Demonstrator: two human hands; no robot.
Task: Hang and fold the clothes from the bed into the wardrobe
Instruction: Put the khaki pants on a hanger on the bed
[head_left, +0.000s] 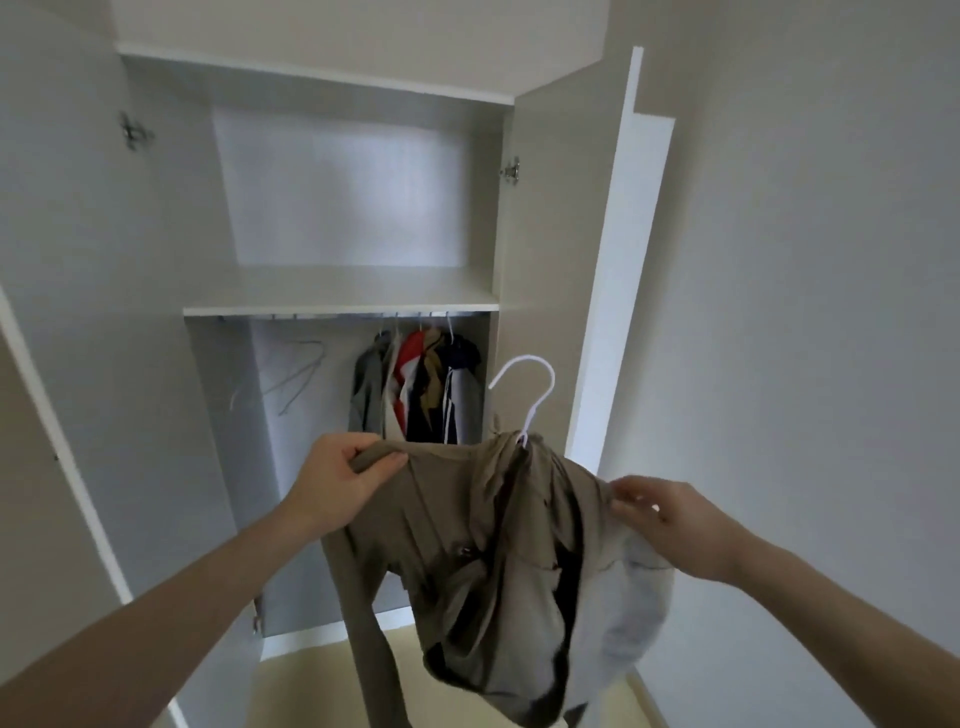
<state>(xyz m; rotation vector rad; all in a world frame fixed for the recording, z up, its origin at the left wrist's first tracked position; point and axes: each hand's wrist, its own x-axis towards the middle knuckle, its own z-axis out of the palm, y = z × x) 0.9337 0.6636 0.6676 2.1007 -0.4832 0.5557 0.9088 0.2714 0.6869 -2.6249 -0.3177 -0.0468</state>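
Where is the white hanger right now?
In the head view the white hanger is right of centre, its hook rising from the khaki jacket held between the left hand and right hand, before the open wardrobe.

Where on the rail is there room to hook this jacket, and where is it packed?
The rail is bare on its left stretch, between the wardrobe's left wall and the hung clothes; only empty hangers lie against the back there. The right end is crowded with garments. The shelf above is bare. Both hands, left hand and right hand, hold the tan jacket on its white hanger.
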